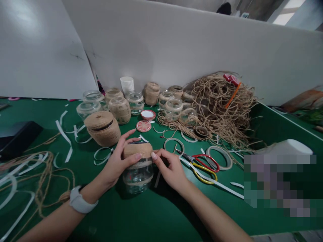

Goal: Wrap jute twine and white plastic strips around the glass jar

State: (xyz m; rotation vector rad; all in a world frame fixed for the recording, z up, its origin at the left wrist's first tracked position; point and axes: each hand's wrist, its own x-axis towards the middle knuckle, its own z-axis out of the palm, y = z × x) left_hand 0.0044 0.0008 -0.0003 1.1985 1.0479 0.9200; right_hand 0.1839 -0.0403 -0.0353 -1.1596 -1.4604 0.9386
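Observation:
A clear glass jar (137, 178) stands upright on the green table, its upper part wrapped in tan twine (141, 150). My left hand (123, 156) curls around the jar's left side and top, thumb across the wrapped band. On the right side of the band, my right hand (169, 166) pinches with thumb and forefinger at the edge of the twine. Whatever lies between those fingertips is too small to make out. Scissors (205, 168) with one red and one yellow handle lie to the right of my right hand.
Behind stand several glass jars (174, 107), a fully wrapped lidded jar (102, 129) and stacked white cups (127, 85). A large twine heap (219, 101) fills the back right. Tape rolls (219, 158), red lids (143, 126) and white strips (64, 137) lie about. Loose twine (44, 174) spreads left.

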